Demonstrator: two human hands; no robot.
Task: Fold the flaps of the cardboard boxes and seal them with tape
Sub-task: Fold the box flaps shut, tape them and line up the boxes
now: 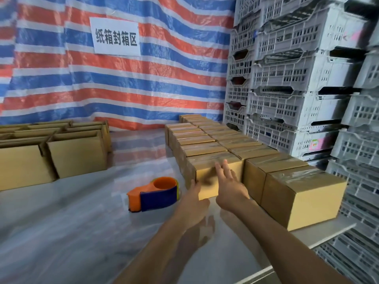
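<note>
- Head view: sealed box (206,191) ends the taped rows on the bench (82,222), straight ahead of both hands.
- Right hand (229,184) lies spread flat on its front face; left hand (193,198) meets its left corner, fingers blurred, grip unclear.
- Tape dispenser (154,192) sits just left of the left hand; open boxes (75,152) wait far left.

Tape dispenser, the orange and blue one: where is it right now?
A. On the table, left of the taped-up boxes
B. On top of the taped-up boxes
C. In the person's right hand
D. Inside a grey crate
A: the tape dispenser lies on the table, just left of the row of sealed cardboard boxes.
</note>
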